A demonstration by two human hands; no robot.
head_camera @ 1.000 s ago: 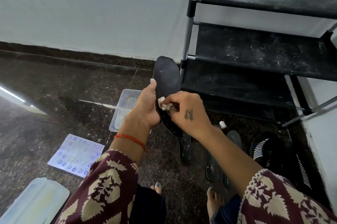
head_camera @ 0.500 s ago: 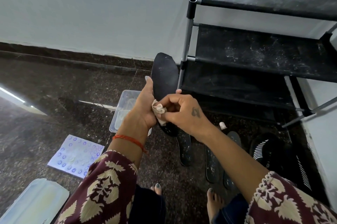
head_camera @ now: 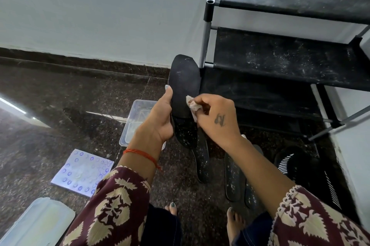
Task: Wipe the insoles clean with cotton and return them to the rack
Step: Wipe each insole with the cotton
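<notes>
While a dark speckled floor (head_camera: 60,105) fills the lower view, a pale lid (head_camera: 38,223) is seen at its bottom left corner, with a blue-dotted packet (head_camera: 82,173) beside it. Further right, a clear plastic tub (head_camera: 136,117) is set on the floor. Above it, a black insole (head_camera: 185,89) is held upright by the left hand (head_camera: 160,119), fingers wrapped round its left edge. A wad of cotton (head_camera: 192,105) is pinched by the right hand (head_camera: 218,119) and pressed against the insole's right edge. Three more insoles (head_camera: 232,177), possibly dusty, are laid on the floor below. At the right edge, black slippers (head_camera: 294,165) are seen under a black rack (head_camera: 280,61).
</notes>
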